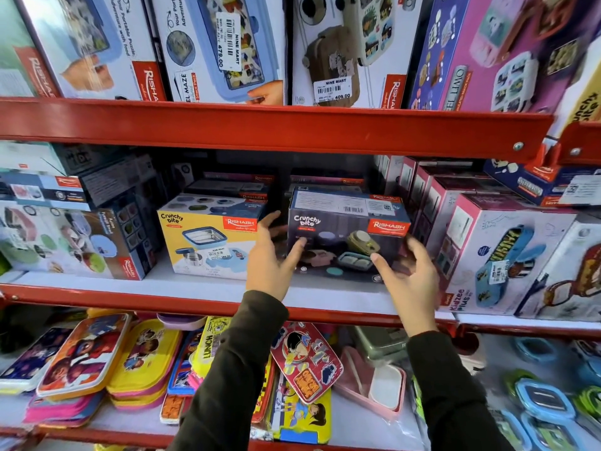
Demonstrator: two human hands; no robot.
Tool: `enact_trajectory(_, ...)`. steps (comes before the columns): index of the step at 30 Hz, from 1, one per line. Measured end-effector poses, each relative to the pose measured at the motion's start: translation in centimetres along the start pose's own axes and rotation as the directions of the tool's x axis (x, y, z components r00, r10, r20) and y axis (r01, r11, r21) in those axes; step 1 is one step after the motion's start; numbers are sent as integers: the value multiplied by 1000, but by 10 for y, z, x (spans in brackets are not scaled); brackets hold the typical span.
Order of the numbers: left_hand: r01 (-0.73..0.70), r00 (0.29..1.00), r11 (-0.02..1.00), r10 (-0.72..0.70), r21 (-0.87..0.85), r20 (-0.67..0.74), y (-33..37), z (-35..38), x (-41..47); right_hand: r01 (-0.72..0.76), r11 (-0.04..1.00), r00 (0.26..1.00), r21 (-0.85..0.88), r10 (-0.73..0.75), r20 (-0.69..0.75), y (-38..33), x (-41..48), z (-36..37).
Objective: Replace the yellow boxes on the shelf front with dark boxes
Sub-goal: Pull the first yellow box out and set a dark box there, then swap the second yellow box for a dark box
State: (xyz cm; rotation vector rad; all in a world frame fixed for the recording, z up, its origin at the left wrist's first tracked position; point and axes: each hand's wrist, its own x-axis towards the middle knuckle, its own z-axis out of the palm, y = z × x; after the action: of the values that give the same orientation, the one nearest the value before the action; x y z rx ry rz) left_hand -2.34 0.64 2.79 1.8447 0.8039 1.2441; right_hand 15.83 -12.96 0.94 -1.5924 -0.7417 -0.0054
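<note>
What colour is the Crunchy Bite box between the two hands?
Dark grey-navy, with a red brand tag, seen in the head view: the dark box, beside the yellow box.

Two open hands — left hand (270, 265), right hand (411, 281) — flank a dark box (349, 236) on the red-edged shelf (195, 299), just beside a yellow box (208, 237).

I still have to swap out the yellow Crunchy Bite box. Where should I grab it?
Probably by its two short ends, reaching in from the front: the yellow box stands upright at the shelf front, with open gaps on both sides.
</note>
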Motion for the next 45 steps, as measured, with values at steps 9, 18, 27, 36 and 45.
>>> enact_trajectory(9,187,982,980,-189,71,20,-17,16,5,-4,993,1000,-114,4,4,3,14,33)
enact_trajectory(18,236,969,968,-242,89,56,-20,25,3,-11,978,1000,-208,15,17,17,14,43)
enact_trajectory(27,-19,999,999,18,-29,-44,-13,2,-28,89,992,984,-95,-102,-143,-4,-20,38)
enact_trajectory(36,-90,949,992,112,87,-295,-35,-70,-12,148,989,969,11,-147,198,-47,-70,112)
enact_trajectory(45,321,947,936,-312,143,-81,-87,-157,19,-4,978,893,-210,98,439,-60,-87,173)
